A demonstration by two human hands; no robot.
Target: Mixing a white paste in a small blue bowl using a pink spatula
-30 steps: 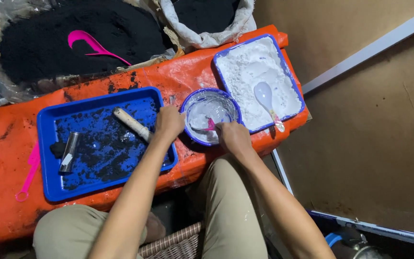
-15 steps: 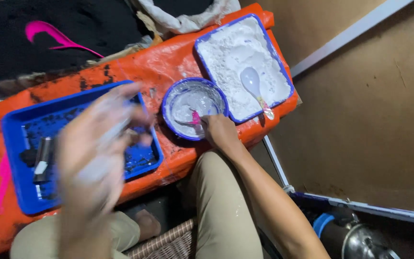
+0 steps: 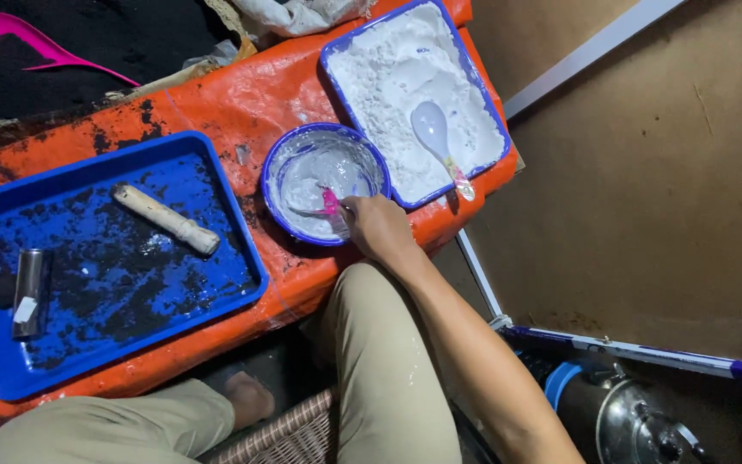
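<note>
From the head camera, I see my right hand (image 3: 373, 225) curled over the near rim of the round blue-rimmed bowl of grey-white paste (image 3: 324, 179), fingers pinched on the small pink-handled stirrer (image 3: 331, 204) whose tip sits in the paste. My left hand is out of view, so nothing steadies the bowl. The bowl stands on the orange tarpaulin-covered bench (image 3: 216, 103), just beside the rectangular blue tray of white powder (image 3: 411, 90), where a translucent white plastic spoon (image 3: 437, 140) lies bowl-up with its handle over the near rim. To the left lies the wide blue tray smeared with black powder (image 3: 105, 258), holding a pale wooden pestle-like stick (image 3: 165, 220) and a short metal tube (image 3: 29, 283). Black powder (image 3: 70, 34) is heaped behind the bench with a pink plastic scoop (image 3: 32, 47) on it. I judge the main risk to be the unsupported bowl skidding or tipping toward the bench edge under a hard stir, slopping paste onto my khaki trouser leg (image 3: 388, 369); a wide stroke could also flick paste into the clean white powder.
</note>
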